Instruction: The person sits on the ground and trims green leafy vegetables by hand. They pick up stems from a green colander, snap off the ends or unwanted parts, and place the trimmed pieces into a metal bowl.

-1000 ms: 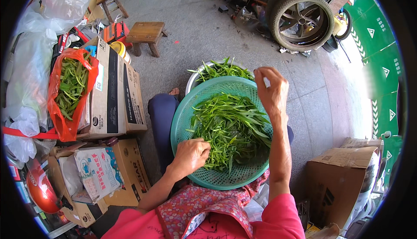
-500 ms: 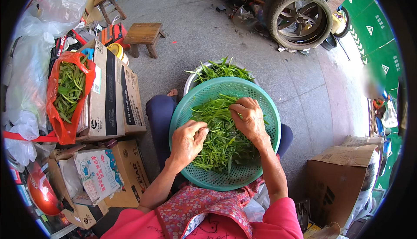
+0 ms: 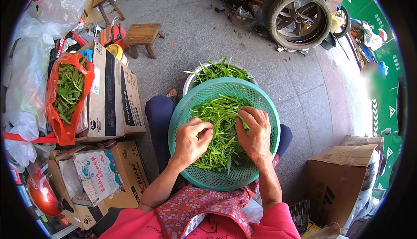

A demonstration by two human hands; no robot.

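A green plastic colander (image 3: pixel 177 121) rests on my lap, holding a heap of long, thin green vegetable stems and leaves (image 3: pixel 223 152). Over its left side my left hand (image 3: pixel 191 142) is closed, thumb and forefinger pinched together; what lies between them is too small to make out. My right hand (image 3: pixel 255 134) is over the right side, its fingers bent round some green stems at the heap's edge. Just beyond the colander, partly hidden by it, stands a metal basin (image 3: pixel 190 82) with more leafy greens (image 3: pixel 221 70).
To the left, a red plastic bag (image 3: pixel 65 130) of greens leans by cardboard boxes (image 3: pixel 104 95). A low wooden stool (image 3: pixel 143 34) stands ahead. Wheels with tyres (image 3: pixel 299 17) lie at the far right, a brown carton (image 3: pixel 334 187) near right, a red helmet (image 3: pixel 43 193) near left.
My right hand has come down and slightly right, toward the stems. My left hand has shifted a little to the right, still pinched. A blurred shape at the far right has moved slightly.
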